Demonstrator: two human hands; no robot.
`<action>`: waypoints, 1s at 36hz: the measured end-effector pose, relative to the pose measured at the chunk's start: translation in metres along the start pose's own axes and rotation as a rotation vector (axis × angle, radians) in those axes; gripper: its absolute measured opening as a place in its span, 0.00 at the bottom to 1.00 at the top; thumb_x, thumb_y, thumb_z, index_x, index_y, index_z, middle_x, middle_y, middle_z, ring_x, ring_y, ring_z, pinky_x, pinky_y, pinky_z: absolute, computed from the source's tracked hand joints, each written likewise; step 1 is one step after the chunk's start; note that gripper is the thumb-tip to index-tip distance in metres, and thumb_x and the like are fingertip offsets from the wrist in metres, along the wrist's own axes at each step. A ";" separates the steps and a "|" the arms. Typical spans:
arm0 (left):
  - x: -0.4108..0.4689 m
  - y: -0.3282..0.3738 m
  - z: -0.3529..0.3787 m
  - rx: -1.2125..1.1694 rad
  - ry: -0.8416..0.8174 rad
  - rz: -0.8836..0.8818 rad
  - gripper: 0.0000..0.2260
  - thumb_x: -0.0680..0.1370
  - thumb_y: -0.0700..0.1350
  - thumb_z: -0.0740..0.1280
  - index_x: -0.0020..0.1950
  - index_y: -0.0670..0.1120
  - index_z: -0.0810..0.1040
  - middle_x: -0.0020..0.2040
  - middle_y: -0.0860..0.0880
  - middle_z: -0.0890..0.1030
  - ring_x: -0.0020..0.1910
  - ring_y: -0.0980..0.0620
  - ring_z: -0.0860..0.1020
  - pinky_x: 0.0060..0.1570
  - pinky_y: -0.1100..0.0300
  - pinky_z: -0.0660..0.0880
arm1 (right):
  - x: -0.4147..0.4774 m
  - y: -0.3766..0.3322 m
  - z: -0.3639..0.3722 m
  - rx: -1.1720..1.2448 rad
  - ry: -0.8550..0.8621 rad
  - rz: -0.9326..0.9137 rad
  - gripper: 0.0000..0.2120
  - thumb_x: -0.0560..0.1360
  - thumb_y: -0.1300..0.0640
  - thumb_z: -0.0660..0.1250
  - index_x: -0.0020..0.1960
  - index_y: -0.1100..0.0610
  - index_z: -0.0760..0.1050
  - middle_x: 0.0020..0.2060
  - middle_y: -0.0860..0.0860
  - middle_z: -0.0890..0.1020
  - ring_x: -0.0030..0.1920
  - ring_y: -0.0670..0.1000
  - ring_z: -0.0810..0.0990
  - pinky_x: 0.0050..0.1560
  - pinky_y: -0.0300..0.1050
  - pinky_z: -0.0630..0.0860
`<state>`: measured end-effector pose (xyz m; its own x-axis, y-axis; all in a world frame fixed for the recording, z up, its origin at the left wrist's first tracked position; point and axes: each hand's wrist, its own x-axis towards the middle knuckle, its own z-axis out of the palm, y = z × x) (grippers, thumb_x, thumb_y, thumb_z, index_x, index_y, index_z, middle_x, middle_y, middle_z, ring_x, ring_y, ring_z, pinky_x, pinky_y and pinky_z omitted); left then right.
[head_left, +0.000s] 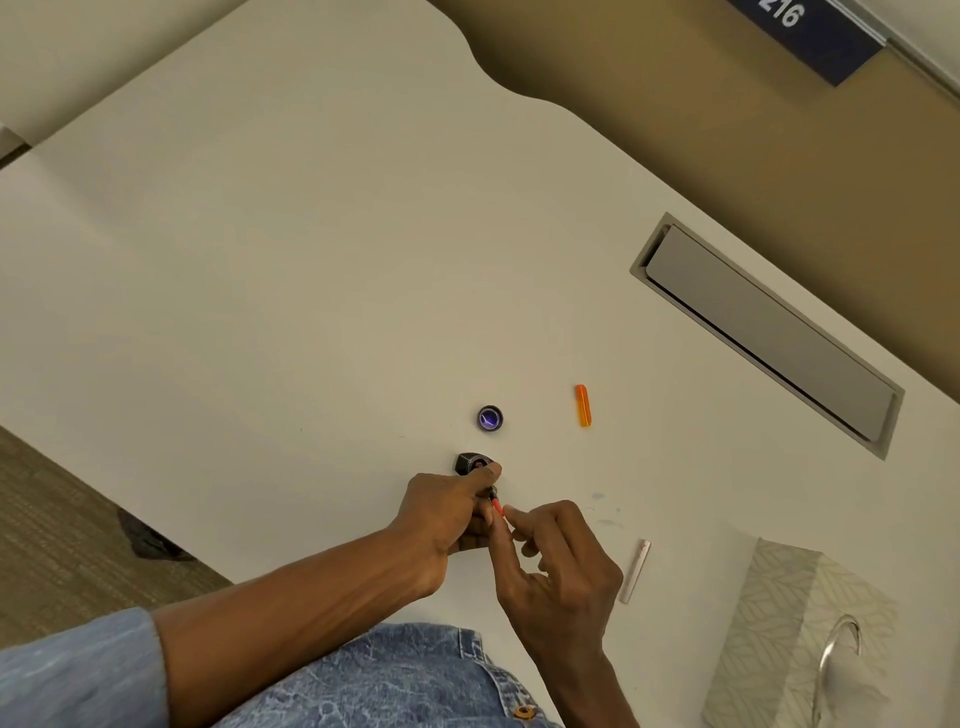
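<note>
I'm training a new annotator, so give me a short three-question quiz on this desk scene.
1. True or false: the orange tube touches the purple round piece.
2. Which hand grips the red-tipped applicator? A) left hand B) right hand
3. Name the patterned item at the lower right.
Key: 1 false, they lie apart; 2 A; 3 tissue box.

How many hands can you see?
2. The left hand holds a red-tipped brush next to a dark bottle. The right hand is beside it, with one fingertip at the brush tip. No others seem hidden.
</note>
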<state>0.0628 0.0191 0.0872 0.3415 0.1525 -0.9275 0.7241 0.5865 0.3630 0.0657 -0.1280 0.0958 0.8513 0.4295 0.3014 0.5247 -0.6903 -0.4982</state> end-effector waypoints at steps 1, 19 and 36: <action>0.000 0.000 0.000 0.000 -0.001 -0.002 0.14 0.80 0.51 0.74 0.46 0.38 0.86 0.35 0.42 0.86 0.34 0.46 0.85 0.42 0.52 0.86 | 0.000 0.000 0.000 0.005 0.002 0.002 0.08 0.74 0.51 0.80 0.45 0.56 0.88 0.35 0.50 0.83 0.30 0.46 0.78 0.26 0.39 0.74; -0.002 0.000 0.000 -0.010 -0.016 -0.010 0.15 0.80 0.50 0.74 0.47 0.37 0.86 0.40 0.38 0.88 0.38 0.43 0.87 0.43 0.52 0.86 | 0.001 -0.002 0.001 -0.006 -0.016 -0.017 0.07 0.76 0.54 0.79 0.43 0.57 0.87 0.35 0.49 0.83 0.30 0.46 0.77 0.27 0.37 0.72; 0.000 0.000 0.001 -0.003 -0.019 -0.006 0.14 0.79 0.50 0.75 0.49 0.38 0.86 0.36 0.41 0.85 0.35 0.44 0.84 0.54 0.41 0.85 | 0.002 -0.001 -0.003 0.024 -0.018 0.000 0.10 0.71 0.52 0.82 0.48 0.56 0.88 0.37 0.49 0.84 0.30 0.45 0.78 0.26 0.40 0.76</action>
<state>0.0639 0.0186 0.0870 0.3483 0.1334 -0.9279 0.7243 0.5901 0.3567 0.0674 -0.1286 0.0996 0.8509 0.4400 0.2870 0.5243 -0.6764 -0.5173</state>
